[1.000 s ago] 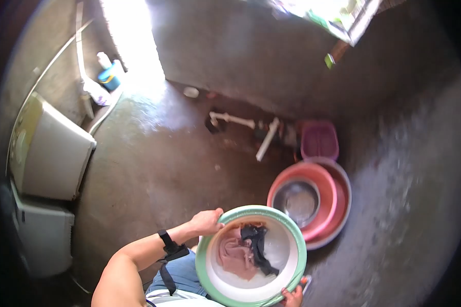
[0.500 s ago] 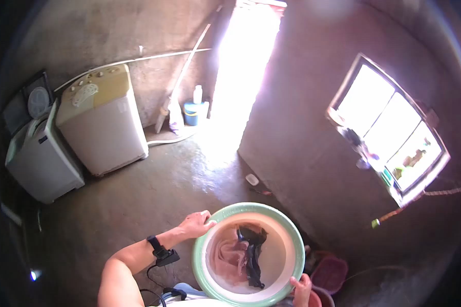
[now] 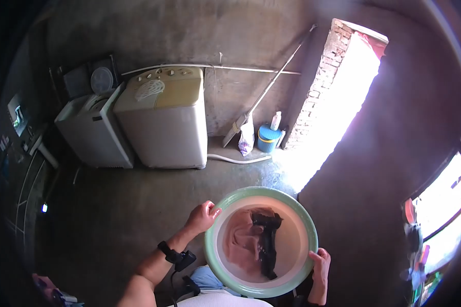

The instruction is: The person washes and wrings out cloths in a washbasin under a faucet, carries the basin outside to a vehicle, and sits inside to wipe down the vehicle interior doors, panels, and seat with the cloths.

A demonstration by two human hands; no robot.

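In front of my body I carry a round basin (image 3: 298, 209) with a wide pale green rim and a light inside. Cloudy water fills part of it, with a pinkish-brown cloth (image 3: 242, 240) and a black cloth (image 3: 267, 245) soaking there. My left hand (image 3: 204, 217) grips the rim on the left side, thumb over the edge. On the lower right side my right hand (image 3: 320, 260) is closed on the same rim. The fingers beneath the rim are partly hidden. A black band with a small device (image 3: 177, 257) sits on my left forearm.
A twin-tub washing machine (image 3: 161, 123) and a second, open-lidded washer (image 3: 98, 128) stand against the far wall. Right of them are a grey hose (image 3: 239, 160), a mop (image 3: 235, 129), a white bag (image 3: 246, 138) and a blue bucket (image 3: 268, 138). A bright doorway (image 3: 338, 110) lies beyond.
My view has swung left toward the washing machines, so they appear farther right and the window slides to the edge. Both hands still hold the basin, now farther from the reddish tubs at right.
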